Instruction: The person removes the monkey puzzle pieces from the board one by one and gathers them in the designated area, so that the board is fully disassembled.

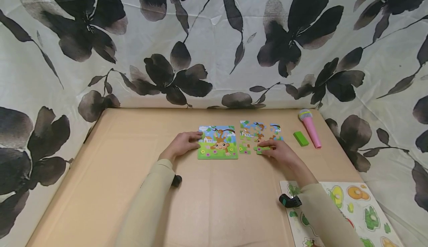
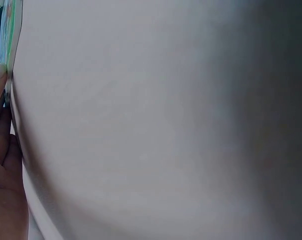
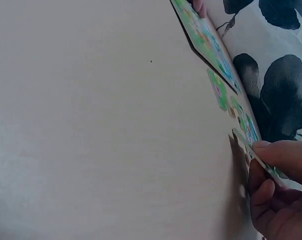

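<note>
A square monkey picture board [image 1: 217, 154] lies on the table in the head view. My left hand [image 1: 182, 145] holds it by its left edge. In the left wrist view, the thumb meets that edge and the other fingers are partly cut off. To the board's right lie several jigsaw pieces [image 1: 245, 124] showing parts of a similar monkey scene, with gaps among them. My right hand [image 1: 282, 152] pinches a thin green jigsaw piece [image 3: 243, 140] between thumb and fingers, at the lower right of those pieces. In the right wrist view, this piece is tilted and partly hidden by the fingers.
A pink toy microphone [image 1: 311, 130] and a green block [image 1: 301, 138] lie on the right. Under the right forearm is a white board with fruit and vegetable pictures [image 1: 361, 202]. A floral cloth [image 1: 227, 72] rises behind the table's back edge.
</note>
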The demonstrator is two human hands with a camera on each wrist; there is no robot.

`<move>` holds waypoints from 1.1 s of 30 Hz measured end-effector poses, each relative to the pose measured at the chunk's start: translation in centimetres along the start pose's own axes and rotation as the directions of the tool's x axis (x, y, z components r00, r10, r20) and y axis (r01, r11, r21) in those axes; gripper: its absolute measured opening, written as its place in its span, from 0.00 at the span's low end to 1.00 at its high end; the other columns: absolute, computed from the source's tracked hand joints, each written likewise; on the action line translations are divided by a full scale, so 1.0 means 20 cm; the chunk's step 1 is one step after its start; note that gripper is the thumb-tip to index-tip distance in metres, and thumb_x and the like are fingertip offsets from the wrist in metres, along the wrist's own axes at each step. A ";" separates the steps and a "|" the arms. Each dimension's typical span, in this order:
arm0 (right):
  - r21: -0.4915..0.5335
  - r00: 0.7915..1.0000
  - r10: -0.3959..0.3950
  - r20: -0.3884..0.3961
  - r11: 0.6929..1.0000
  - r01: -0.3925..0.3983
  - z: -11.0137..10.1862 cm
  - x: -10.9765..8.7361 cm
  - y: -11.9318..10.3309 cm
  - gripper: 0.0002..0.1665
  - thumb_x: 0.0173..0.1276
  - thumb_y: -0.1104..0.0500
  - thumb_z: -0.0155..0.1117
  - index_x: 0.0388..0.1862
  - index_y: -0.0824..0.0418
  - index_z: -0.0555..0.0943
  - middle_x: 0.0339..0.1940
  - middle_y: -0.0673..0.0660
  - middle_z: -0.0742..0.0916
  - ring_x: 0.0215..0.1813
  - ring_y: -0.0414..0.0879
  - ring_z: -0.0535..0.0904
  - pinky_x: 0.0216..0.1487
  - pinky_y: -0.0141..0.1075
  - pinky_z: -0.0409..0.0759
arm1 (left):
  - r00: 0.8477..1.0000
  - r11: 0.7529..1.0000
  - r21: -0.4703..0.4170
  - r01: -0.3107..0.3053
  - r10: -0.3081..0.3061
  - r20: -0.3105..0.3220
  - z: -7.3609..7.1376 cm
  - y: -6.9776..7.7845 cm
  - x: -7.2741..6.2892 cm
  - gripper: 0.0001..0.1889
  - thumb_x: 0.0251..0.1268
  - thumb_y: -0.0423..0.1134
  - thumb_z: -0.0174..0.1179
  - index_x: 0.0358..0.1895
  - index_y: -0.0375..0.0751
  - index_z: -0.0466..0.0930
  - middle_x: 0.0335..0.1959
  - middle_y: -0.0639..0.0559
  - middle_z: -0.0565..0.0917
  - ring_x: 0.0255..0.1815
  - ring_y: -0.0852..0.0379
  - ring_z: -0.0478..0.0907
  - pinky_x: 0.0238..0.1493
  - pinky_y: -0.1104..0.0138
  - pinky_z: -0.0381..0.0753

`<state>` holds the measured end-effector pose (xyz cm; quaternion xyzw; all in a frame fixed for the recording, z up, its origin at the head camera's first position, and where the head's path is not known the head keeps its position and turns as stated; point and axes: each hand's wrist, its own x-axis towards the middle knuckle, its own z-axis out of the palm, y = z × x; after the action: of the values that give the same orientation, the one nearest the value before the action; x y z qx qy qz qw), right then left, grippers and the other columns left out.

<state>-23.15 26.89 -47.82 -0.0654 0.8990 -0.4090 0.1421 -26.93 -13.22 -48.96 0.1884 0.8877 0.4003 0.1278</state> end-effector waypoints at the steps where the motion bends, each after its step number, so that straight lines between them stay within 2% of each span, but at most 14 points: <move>1: -0.002 1.000 -0.001 -0.003 1.000 0.001 0.00 0.00 0.00 0.19 0.68 0.60 0.66 0.57 0.62 0.82 0.62 0.65 0.78 0.42 0.49 0.75 0.34 0.34 0.77 | 1.000 1.000 0.001 0.002 -0.002 0.000 0.00 0.00 0.00 0.22 0.65 0.38 0.64 0.62 0.37 0.78 0.69 0.51 0.72 0.75 0.48 0.59 0.75 0.55 0.55; 5: 0.006 1.000 -0.025 -0.016 1.000 0.025 0.02 -0.01 0.00 0.19 0.68 0.62 0.65 0.58 0.62 0.82 0.63 0.65 0.77 0.44 0.53 0.74 0.33 0.36 0.79 | 1.000 1.000 0.003 -0.003 0.003 0.001 0.00 0.00 0.00 0.23 0.65 0.37 0.64 0.62 0.36 0.78 0.69 0.50 0.72 0.75 0.46 0.59 0.75 0.53 0.56; 11: -0.042 0.995 -0.085 -0.060 0.996 0.082 0.06 0.00 0.00 0.17 0.67 0.65 0.66 0.54 0.61 0.84 0.55 0.60 0.82 0.50 0.52 0.73 0.44 0.39 0.74 | 1.000 1.000 0.007 -0.005 0.005 -0.002 -0.01 0.00 0.00 0.23 0.65 0.37 0.64 0.62 0.36 0.78 0.69 0.51 0.72 0.75 0.47 0.59 0.75 0.54 0.56; 16: -0.044 0.992 -0.082 -0.096 0.996 0.078 0.07 0.00 0.00 0.16 0.65 0.67 0.66 0.52 0.62 0.85 0.50 0.60 0.83 0.41 0.51 0.70 0.36 0.38 0.74 | 1.000 1.000 0.003 -0.007 0.007 0.004 -0.01 0.01 0.00 0.22 0.65 0.37 0.64 0.62 0.36 0.78 0.69 0.50 0.72 0.75 0.46 0.59 0.75 0.53 0.55; 18: -0.054 0.991 -0.085 -0.106 0.995 0.080 0.08 0.00 0.00 0.15 0.65 0.67 0.67 0.51 0.62 0.85 0.49 0.60 0.84 0.41 0.51 0.71 0.38 0.39 0.74 | 1.000 1.000 0.010 -0.009 0.009 0.004 -0.01 0.01 0.00 0.22 0.65 0.37 0.64 0.62 0.36 0.78 0.69 0.50 0.72 0.74 0.46 0.59 0.75 0.53 0.55; 24: -0.089 0.987 -0.110 -0.116 0.991 0.100 0.07 0.00 -0.01 0.15 0.64 0.67 0.67 0.50 0.63 0.85 0.49 0.60 0.84 0.48 0.55 0.75 0.50 0.48 0.73 | 1.000 1.000 0.023 -0.014 0.014 0.004 -0.01 0.01 0.01 0.22 0.65 0.37 0.64 0.62 0.36 0.78 0.69 0.51 0.72 0.74 0.46 0.60 0.75 0.53 0.55; 33: -0.078 0.989 -0.087 -0.117 0.994 0.078 0.08 -0.01 0.00 0.14 0.65 0.67 0.66 0.50 0.62 0.85 0.49 0.59 0.83 0.48 0.53 0.73 0.51 0.47 0.72 | 1.000 1.000 0.019 -0.007 0.007 0.005 -0.01 0.01 0.00 0.22 0.65 0.37 0.64 0.62 0.36 0.78 0.69 0.51 0.73 0.74 0.47 0.60 0.74 0.54 0.56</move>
<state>-22.47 25.80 -48.76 -0.0832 0.9169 -0.3843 0.0682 -26.93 -13.19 -48.76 0.1936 0.8904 0.3919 0.1268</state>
